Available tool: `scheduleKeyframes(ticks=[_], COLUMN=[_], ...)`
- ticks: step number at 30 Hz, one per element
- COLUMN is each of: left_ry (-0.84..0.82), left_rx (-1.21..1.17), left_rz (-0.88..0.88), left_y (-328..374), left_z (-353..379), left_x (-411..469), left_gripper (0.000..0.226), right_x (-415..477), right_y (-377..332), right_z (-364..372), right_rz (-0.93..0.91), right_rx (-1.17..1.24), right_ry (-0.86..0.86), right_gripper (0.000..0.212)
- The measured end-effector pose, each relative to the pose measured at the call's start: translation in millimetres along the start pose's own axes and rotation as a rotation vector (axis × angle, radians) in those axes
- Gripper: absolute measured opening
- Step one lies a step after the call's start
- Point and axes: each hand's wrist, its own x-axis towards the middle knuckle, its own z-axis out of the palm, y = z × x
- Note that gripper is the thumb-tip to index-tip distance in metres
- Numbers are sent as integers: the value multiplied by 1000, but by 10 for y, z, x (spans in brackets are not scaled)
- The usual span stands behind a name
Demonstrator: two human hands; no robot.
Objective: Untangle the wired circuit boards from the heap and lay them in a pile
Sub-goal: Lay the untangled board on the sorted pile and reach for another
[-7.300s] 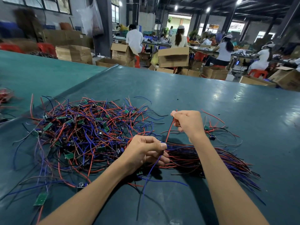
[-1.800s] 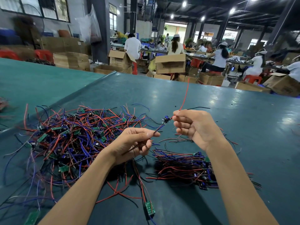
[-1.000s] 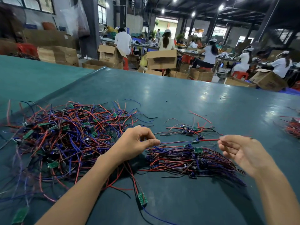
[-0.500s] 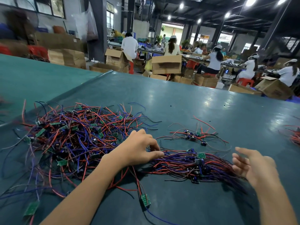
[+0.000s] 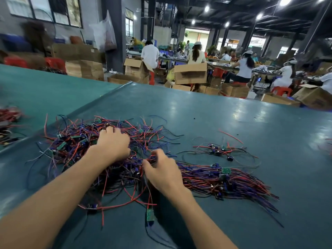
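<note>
Heap: tangled red and blue wires, small green boards.

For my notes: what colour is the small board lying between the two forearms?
The board is green; the head view, the only one, shows it.

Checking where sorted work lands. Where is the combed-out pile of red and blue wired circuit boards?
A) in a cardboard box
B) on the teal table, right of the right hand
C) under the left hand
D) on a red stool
B: the combed-out pile of red and blue wired circuit boards lies on the teal table right of the right hand; the left hand is over the tangled heap.
</note>
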Motion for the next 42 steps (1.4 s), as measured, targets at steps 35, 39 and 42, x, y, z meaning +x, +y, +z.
scheduleKeyframes(ticks=[35, 39, 42], left_ry=[4, -69, -40], left_rx=[-1484, -1632, -1691], left_rz=[325, 294, 276], left_y=[176, 223, 279], left_z=[-459, -299, -234], left_x=[-360, -411, -471], left_gripper=[11, 11, 8], right_x=[-217, -202, -212], right_y=[76, 67, 53], right_z=[-90, -122, -159], right_rz=[-64, -56, -29], right_rx=[1082, 1141, 1164], right_ry=[171, 117, 104], right_gripper=[23, 19, 9])
